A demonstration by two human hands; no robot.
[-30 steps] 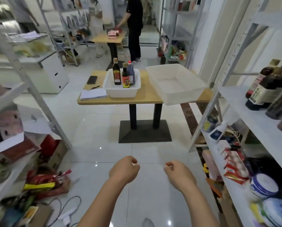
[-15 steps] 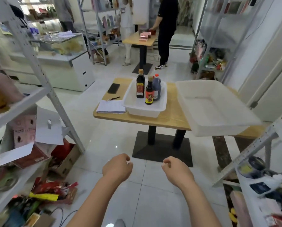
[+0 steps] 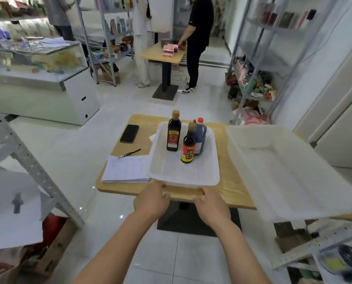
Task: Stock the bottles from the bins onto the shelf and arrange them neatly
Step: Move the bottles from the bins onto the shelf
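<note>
Bottles (image 3: 173, 134) upright in bin (image 3: 183, 182), straight beyond fingers (image 3: 162, 189); left hand (image 3: 151, 198), right hand (image 3: 211, 203) equally near, curled at rim, grasp unconfirmed.

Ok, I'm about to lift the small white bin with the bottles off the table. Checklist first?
1. Left hand and right hand at the small white plastic bin's near rim: ok.
2. Fingers hooked under that rim: cannot tell.
3. Tall tan-capped dark bottle, short dark bottle with red label and red-capped dark jug upright: ok.
4. Bin clear of white paper stack: not ok, corner overlaps it.
5. Gap to large empty white bin: ok.
</note>
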